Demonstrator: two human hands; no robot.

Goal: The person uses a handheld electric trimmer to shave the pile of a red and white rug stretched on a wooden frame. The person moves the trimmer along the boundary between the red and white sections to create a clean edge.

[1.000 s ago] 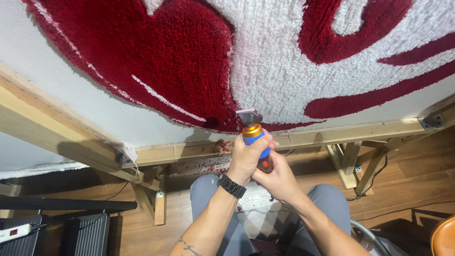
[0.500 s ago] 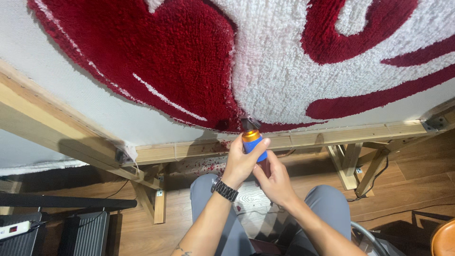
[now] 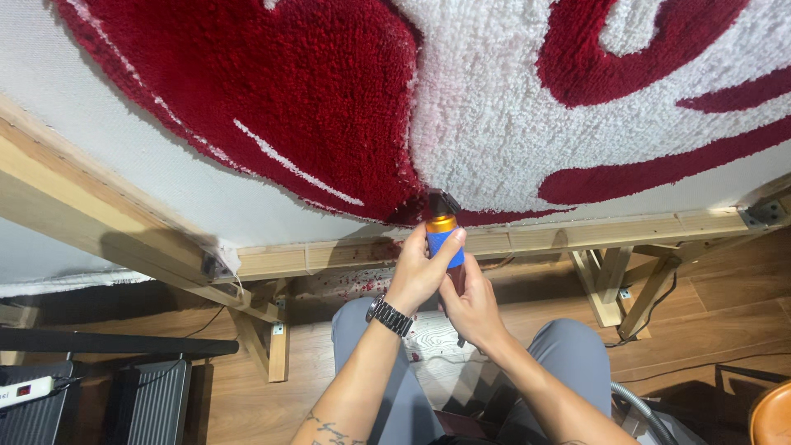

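I see my left hand (image 3: pixel 418 272) and right hand (image 3: pixel 471 301) both grasping the blue-and-orange electric trimmer (image 3: pixel 443 229), its head just above them touching the red-and-white tufted rug's (image 3: pixel 494 107) lower edge; red fluff beneath suggests trimming is partly done.

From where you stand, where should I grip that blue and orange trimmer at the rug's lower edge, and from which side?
Grip the trimmer around its blue barrel, coming from below. It stands nearly upright with its dark cutting head against the red and white tufted rug, so only the lower body is free. The left hand wraps that barrel already, and the right hand sits just beneath.
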